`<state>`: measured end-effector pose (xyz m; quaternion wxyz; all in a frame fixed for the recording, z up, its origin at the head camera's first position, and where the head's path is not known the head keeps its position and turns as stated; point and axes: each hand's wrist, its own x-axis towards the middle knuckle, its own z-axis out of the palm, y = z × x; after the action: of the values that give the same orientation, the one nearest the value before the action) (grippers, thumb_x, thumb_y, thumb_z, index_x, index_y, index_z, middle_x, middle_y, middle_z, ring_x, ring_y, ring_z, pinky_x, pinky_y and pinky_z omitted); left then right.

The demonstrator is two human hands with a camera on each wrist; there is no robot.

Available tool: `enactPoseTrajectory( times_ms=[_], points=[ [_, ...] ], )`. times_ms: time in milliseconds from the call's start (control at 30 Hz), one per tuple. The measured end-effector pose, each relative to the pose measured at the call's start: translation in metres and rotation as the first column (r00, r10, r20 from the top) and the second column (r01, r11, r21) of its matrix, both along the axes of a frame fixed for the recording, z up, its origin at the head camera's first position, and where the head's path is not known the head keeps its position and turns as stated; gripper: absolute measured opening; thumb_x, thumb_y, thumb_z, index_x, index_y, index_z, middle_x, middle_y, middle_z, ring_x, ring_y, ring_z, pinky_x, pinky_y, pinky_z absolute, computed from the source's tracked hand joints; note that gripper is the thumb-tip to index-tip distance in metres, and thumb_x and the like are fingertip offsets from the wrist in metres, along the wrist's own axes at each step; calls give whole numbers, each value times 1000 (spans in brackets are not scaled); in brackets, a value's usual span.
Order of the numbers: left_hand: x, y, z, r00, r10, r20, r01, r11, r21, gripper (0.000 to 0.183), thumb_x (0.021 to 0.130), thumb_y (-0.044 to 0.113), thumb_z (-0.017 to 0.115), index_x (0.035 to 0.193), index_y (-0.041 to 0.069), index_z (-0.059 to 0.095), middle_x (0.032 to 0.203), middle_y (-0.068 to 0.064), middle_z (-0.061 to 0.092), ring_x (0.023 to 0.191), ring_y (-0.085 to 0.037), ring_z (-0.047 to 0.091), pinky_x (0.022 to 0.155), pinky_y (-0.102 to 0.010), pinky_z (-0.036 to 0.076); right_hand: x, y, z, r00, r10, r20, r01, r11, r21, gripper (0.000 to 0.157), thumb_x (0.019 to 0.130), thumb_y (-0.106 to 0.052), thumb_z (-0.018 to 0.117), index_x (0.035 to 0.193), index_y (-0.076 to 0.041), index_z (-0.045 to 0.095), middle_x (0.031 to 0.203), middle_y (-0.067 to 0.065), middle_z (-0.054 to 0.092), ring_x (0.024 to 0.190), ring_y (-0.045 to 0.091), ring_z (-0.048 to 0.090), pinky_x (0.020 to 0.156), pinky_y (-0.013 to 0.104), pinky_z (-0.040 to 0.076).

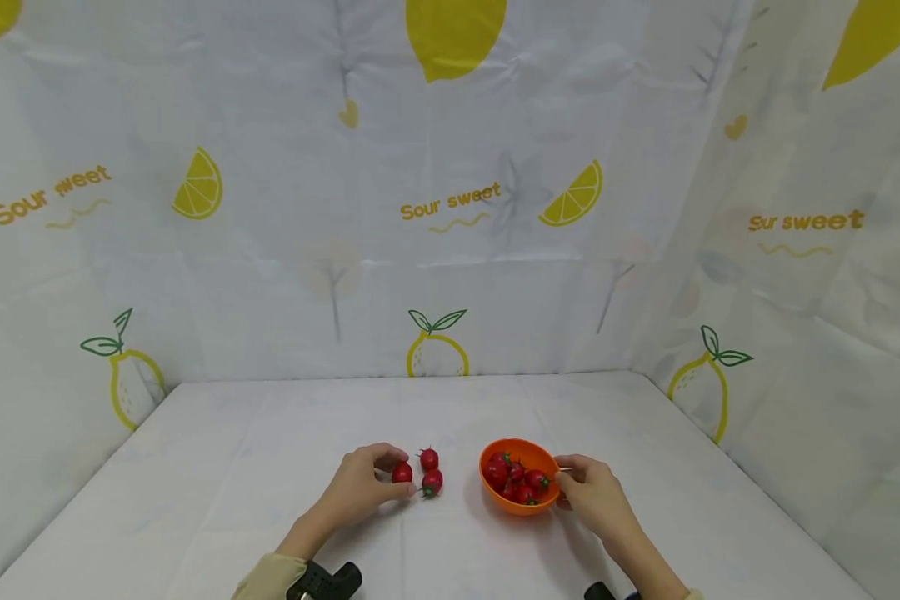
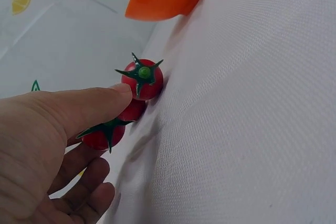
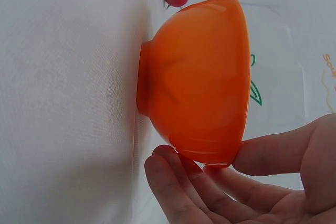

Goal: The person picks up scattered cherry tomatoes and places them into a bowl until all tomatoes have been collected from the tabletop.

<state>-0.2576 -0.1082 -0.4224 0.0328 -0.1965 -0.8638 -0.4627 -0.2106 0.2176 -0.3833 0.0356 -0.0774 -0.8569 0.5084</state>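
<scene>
My left hand (image 1: 362,487) curls its thumb and fingers round a small red cherry tomato (image 1: 402,472), low over the white cloth. The green star-shaped stem end of this tomato (image 2: 105,134) shows in the left wrist view, below the thumb. Just right of it lie two more tomatoes, a rear one (image 1: 429,459) and a front one (image 1: 432,482), both with green stems. An orange bowl (image 3: 202,77) stands upright on the cloth, with several red tomatoes (image 1: 521,479) inside. My right hand (image 1: 592,496) pinches the bowl's right rim, thumb at the edge and fingers against the outer wall.
White cloth covers the table (image 1: 270,433). Behind it and at both sides hang white sheets (image 1: 270,292) with lemon prints and lettering. A dark wrist device (image 1: 324,581) sits on my left wrist; part of another shows at the right one.
</scene>
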Motion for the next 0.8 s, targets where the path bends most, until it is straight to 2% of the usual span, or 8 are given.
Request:
enactPoseTrajectory(
  times_ms=[500,667,800],
  points=[
    [-1,5,3,997,45,-59,-44,999,12,42,80,25,84,112,4,68,98,1,67,91,-18,61,79,-35,53,2,2,0,1000,-3,2,3,1000,7,29,96,-2,52,121,11,58,99,15,68,80,21,65,71,36,58],
    [2,10,9,992,64,-109,-62,998,22,40,81,25,82,113,5,68,100,2,68,93,-17,61,80,-37,52,2,2,0,1000,-1,-15,1,1000,2,28,96,-2,52,121,11,59,99,16,68,80,21,65,71,37,58],
    [4,20,19,987,55,-151,-48,998,45,39,82,27,82,113,8,68,101,4,67,93,-15,61,81,-39,53,1,1,0,999,12,-38,-12,1000,-5,29,96,-1,52,120,11,59,96,15,69,79,21,65,71,37,58]
  ],
)
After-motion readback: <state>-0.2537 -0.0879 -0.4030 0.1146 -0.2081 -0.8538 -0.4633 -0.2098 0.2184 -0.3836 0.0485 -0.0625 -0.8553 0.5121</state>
